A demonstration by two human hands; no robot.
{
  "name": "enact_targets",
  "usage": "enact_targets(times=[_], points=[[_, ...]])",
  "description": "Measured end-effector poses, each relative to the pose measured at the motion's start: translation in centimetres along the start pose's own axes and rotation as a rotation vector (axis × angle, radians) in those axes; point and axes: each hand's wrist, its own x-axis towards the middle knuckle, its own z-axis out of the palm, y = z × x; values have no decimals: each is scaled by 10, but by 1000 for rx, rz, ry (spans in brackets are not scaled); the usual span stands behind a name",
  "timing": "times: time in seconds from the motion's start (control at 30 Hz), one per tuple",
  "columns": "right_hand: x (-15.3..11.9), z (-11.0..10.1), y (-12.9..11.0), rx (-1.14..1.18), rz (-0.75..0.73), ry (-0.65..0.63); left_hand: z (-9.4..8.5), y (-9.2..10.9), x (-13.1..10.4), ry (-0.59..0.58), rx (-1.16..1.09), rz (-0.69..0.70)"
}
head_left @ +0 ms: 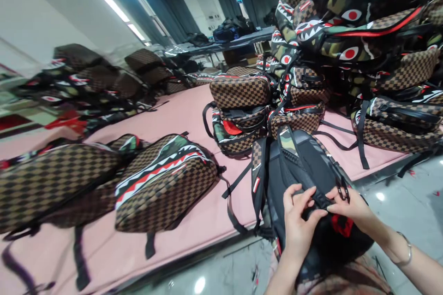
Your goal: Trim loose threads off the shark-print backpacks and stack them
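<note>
A backpack (297,156) leans at the pink table's edge, its black padded back and straps facing me. A black strap (316,196) runs down its middle to my fingers. My left hand (299,219) is closed, thumb and fingers pinching the lower end of this strap. From the other side my right hand (351,207) pinches the same spot, fingertips nearly touching the left ones. The exact piece between the fingertips is small and partly covered. A red piece (342,225) shows just under my right hand. Black loops hang by the right fingers.
Brown checkered backpacks lie on the pink table (173,115), one with a shark-mouth print (166,184) at left. Upright checkered bags (240,92) stand behind mine. A tall pile of camouflage shark bags (356,32) rises at right. Loose straps hang over the table edge.
</note>
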Motion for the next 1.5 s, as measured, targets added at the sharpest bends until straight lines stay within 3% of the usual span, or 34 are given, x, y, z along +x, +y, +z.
enact_targets(times=[0.17, 0.37, 0.47, 0.57, 0.63, 0.8, 0.93, 1.03, 1.23, 1.37, 1.5], points=[[-3, -2, 8, -57, 33, -16, 4, -1, 12, -55, 162, 113], [-8, -8, 2, -112, 5, 43, 17, -2, 20, -84, 172, 167], [-9, -7, -3, -149, 5, 38, 25, -3, 15, -5, 182, 185], [-10, -10, -5, -232, -13, -15, 31, -6, 7, 173, 161, 172], [-10, -17, -5, -305, -92, -23, 34, -9, 4, 237, 132, 140], [-8, -52, -12, -672, -473, 121, 38, -8, 3, 209, 36, 41], [-4, -75, -32, -959, -781, -47, 41, 0, 5, 159, -37, -33], [1, -78, -49, -1119, -878, -186, 42, 3, 6, 126, -48, -41], [10, -70, -69, -1386, -976, -306, 44, 2, 8, 106, -37, 1], [15, -72, -72, -1355, -1034, -350, 43, 1, 12, 119, -117, -4], [23, -75, -77, -1279, -973, -435, 43, 4, 16, 101, -168, -21]])
